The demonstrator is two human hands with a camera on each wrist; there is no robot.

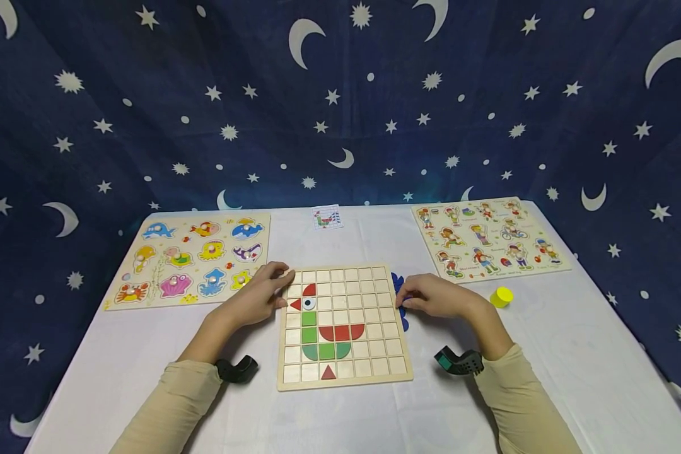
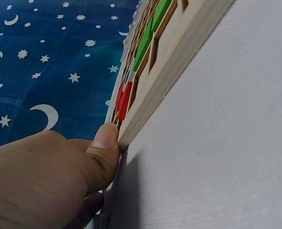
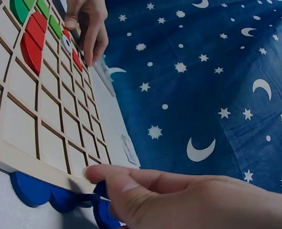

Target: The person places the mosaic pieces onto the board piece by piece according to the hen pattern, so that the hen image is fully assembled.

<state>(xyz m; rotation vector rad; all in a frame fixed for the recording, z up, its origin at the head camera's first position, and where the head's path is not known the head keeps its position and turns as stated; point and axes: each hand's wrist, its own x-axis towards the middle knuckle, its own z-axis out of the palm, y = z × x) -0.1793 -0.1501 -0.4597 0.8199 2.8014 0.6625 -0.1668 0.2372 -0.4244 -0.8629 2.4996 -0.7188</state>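
Note:
A square wooden grid board lies mid-table with flat pieces in its cells. Among them are a white eye piece, a red triangle, green squares, a red row and a dark red triangle. At the board's upper left, my left hand grips the edge, its thumb near the red triangle. Along the right edge, several blue round-edged pieces lie on the cloth. My right hand pinches one blue piece there, partly hidden by the fingers.
A sea-animal peg puzzle lies at the left, and a puzzle of small figures at the back right. Between them, near the far edge, is a small picture card. A yellow cylinder stands beside my right wrist. Starry cloth hangs behind.

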